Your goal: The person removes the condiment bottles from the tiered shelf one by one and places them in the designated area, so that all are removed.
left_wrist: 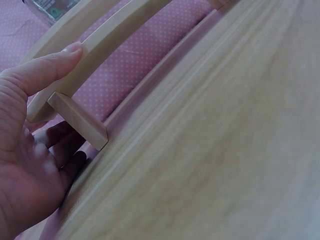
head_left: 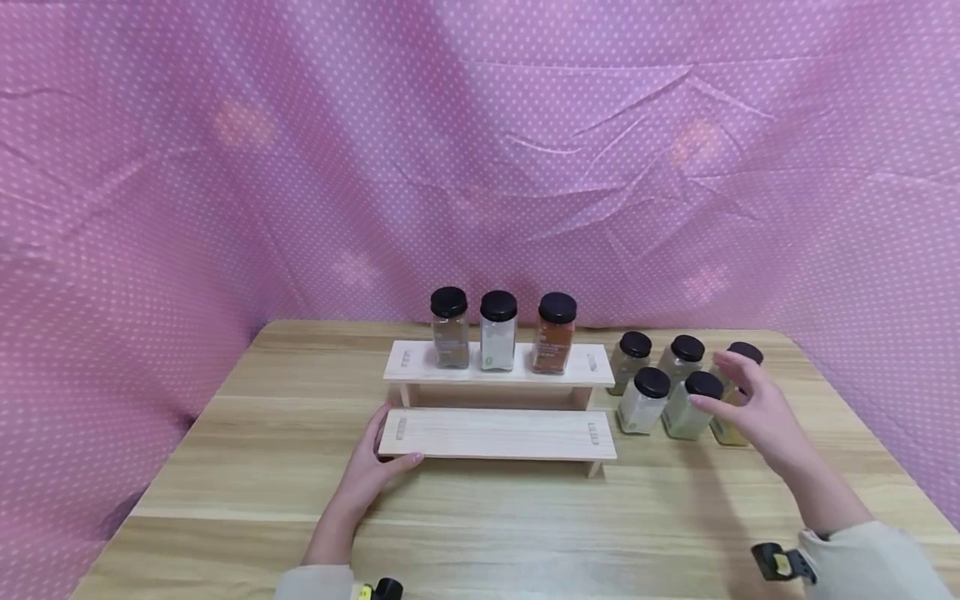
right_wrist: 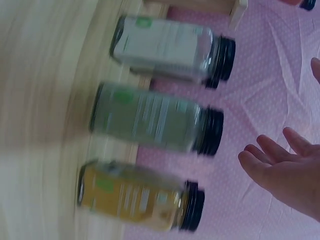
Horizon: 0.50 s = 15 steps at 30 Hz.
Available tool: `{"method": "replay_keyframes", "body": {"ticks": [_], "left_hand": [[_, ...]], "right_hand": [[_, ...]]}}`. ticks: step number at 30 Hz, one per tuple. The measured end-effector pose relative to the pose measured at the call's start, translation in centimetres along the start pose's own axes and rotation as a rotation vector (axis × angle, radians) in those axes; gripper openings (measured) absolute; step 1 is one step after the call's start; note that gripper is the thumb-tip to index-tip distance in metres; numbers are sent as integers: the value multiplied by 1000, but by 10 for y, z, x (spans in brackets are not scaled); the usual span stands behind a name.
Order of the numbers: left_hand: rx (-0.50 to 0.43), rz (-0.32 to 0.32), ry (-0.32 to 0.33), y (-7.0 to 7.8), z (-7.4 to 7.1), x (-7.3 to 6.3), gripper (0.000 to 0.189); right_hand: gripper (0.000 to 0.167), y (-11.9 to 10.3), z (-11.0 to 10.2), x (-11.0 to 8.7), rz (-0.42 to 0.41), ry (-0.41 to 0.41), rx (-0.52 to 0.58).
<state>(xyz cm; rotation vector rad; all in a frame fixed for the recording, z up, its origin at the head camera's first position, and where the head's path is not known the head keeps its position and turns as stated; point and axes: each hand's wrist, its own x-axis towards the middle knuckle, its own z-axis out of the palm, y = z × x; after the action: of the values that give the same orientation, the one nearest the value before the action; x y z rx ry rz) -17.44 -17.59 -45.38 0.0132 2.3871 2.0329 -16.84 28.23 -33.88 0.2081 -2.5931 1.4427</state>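
Observation:
My left hand [head_left: 367, 468] grips the left end of the lower wooden shelf [head_left: 495, 434]. In the left wrist view its thumb lies on the board's edge [left_wrist: 107, 42] and its fingers reach behind the short leg [left_wrist: 80, 120]. Over the jars at the right hovers my right hand [head_left: 761, 417], thumb and fingers spread with nothing between them. Below it stand a jar of green powder [head_left: 686, 414] and a jar of yellow powder [right_wrist: 132, 195], both black-lidded. Next to the green one is a jar of white contents [head_left: 641, 410].
Behind the front jars is a back row of similar jars [head_left: 628, 367]. On the upper shelf [head_left: 412, 364] stand a brown jar [head_left: 451, 342], a white jar [head_left: 498, 346] and a red-orange jar [head_left: 553, 343]. A pink dotted cloth [head_left: 480, 167] hangs behind the wooden table [head_left: 300, 400].

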Motion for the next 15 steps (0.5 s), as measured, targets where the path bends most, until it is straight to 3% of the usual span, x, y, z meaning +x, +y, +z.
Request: {"method": "replay_keyframes", "body": {"ticks": [15], "left_hand": [[-10,-6,6,1,1,0,97]], "right_hand": [[67,-24,56,24,-31,-28,154]]}}
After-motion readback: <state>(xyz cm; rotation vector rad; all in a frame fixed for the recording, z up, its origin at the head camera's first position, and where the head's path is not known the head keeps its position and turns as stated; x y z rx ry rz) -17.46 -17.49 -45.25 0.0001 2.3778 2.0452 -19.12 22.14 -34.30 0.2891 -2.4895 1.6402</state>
